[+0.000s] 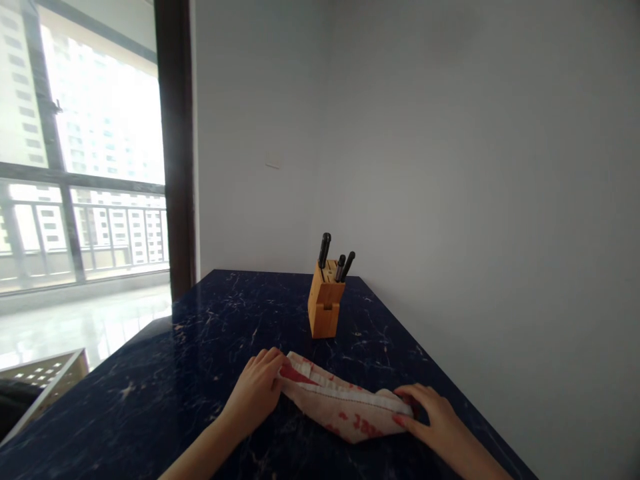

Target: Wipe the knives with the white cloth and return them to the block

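A folded white cloth [345, 407] with red print and a stitched hem lies across the dark table in front of me; a red patch shows near its left end. My left hand [261, 381] grips that left end, the thumb tucked out of sight against the fabric. At the opposite end, my right hand [433, 413] has the cloth's edge between thumb and fingers. Just beyond the cloth stands a wooden knife block [325, 310], upright and touched by neither hand. Several black-handled tools [325, 248] stick up from its slots.
The dark blue marbled table [240, 313] runs back to a grey wall [450, 167], which also borders its right side. At lower left, beside the table, is a pale perforated container [55, 380] with something dark in it. A large window [100, 133] fills the left.
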`<state>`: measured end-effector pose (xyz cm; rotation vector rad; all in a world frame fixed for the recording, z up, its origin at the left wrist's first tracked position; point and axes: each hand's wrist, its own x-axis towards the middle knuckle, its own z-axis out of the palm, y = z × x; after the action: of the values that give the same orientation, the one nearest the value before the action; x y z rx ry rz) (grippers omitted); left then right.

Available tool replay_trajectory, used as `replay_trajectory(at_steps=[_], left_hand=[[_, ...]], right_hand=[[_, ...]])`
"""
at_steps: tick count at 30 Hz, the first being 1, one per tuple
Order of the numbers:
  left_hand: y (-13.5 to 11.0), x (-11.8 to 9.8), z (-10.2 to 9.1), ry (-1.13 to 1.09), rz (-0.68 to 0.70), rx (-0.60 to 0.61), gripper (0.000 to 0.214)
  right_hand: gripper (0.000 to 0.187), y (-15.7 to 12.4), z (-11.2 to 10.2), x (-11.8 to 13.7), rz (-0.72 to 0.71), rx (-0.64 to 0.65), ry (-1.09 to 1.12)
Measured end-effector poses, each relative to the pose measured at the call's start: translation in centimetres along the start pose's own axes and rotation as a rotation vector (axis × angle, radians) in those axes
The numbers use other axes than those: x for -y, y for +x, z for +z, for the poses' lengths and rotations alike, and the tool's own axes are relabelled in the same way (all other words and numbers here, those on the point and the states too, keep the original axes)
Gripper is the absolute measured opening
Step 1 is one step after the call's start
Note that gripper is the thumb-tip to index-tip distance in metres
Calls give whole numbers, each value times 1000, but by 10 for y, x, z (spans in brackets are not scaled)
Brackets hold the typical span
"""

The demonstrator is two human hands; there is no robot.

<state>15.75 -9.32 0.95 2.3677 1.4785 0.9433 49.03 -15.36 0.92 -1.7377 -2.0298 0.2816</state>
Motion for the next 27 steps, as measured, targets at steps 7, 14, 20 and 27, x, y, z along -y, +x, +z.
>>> replay_trajectory(at_steps=[7, 14, 20, 27], left_hand=[[9, 13, -8, 70, -72, 156, 29], [21, 37, -8, -91, -138, 268, 23], [15, 42, -8, -26, -75, 332, 23], [37, 26, -9, -288, -12, 358, 24]], right_hand=[[17, -1, 1, -4, 28, -9, -12], [8, -5, 8, -8, 111, -67, -46], [13, -14, 3, 0, 22, -116, 168], [13, -14, 13, -22, 133, -127, 226]])
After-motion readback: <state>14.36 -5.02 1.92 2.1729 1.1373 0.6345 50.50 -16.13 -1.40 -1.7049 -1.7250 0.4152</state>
